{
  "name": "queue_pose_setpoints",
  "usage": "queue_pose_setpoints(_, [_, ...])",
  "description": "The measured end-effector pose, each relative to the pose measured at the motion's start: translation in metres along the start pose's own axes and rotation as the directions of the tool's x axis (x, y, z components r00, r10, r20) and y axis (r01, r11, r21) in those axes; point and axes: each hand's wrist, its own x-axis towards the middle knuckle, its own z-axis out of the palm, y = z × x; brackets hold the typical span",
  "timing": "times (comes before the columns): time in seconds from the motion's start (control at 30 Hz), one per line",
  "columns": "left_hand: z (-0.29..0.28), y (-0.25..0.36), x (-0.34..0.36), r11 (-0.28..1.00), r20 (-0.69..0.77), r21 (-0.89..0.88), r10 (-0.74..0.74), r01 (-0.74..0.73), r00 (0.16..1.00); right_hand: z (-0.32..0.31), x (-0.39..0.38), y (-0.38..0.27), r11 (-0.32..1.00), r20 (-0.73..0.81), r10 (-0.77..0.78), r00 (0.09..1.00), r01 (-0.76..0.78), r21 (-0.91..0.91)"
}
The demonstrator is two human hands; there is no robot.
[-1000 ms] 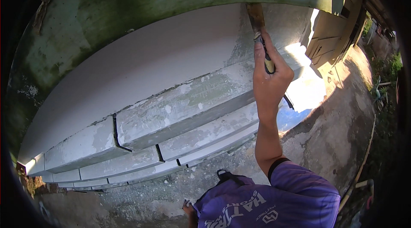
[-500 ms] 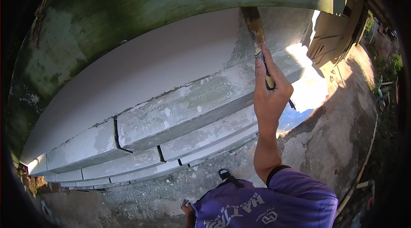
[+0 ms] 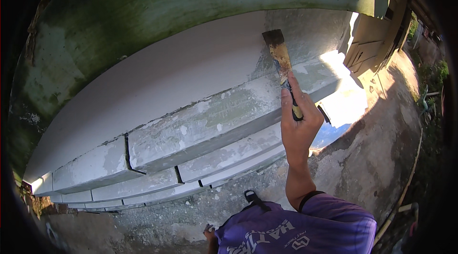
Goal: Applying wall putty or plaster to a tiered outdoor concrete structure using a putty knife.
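A putty knife (image 3: 279, 51) with a dark, rust-stained blade is gripped in my right hand (image 3: 300, 123). Its blade lies over the white panel (image 3: 167, 68), beside a grey, rough patch (image 3: 310, 34); whether it touches the surface I cannot tell. Below run stepped pale ledges (image 3: 200, 134) with flaking coating and dark slots in them. Along the top of the panel curves a weathered green board (image 3: 143, 1). My left hand (image 3: 209, 233) shows only slightly at the bottom, beside my purple shirt, its fingers curled on something too small to make out.
Stained concrete ground (image 3: 362, 158) lies below and to the right. A tan boarded structure (image 3: 369, 44) stands at upper right, near a bright sunlit part of the ledges. A long pole (image 3: 408, 182), pipes and plants (image 3: 441, 70) run along the right side.
My right hand and the putty knife have moved down, away from the green board's edge, so the whole blade now shows on the panel.
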Motion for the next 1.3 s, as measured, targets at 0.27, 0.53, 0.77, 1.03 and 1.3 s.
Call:
queue_pose_setpoints(0.27, [0.006,-0.005,-0.005,0.999,-0.028,0.029,-0.042,0.043,0.999,0.001,-0.003,0.004,0.998,0.018,-0.006,1.000,0.007,-0.065])
queue_pose_setpoints(0.53, [-0.019,-0.021,-0.024,0.997,-0.112,0.073,0.019,-0.011,0.994,-0.009,-0.055,-0.013,0.994,0.037,-0.019,0.999,0.015,0.104])
queue_pose_setpoints(0.77, [-0.072,-0.045,-0.068,0.998,-0.054,0.033,0.050,-0.048,0.997,-0.033,-0.174,-0.079,0.951,0.310,0.055,0.949,-0.145,0.275])
queue_pose_setpoints(1.03, [-0.132,-0.114,-0.066,0.994,0.025,0.102,0.023,-0.026,0.999,-0.085,-0.234,-0.133,0.927,0.568,0.121,0.814,-0.298,0.229])
queue_pose_setpoints(1.3, [-0.175,-0.111,-0.057,0.974,0.095,0.040,0.217,-0.221,0.972,-0.159,-0.310,-0.172,0.866,0.581,0.373,0.723,-0.496,0.061])
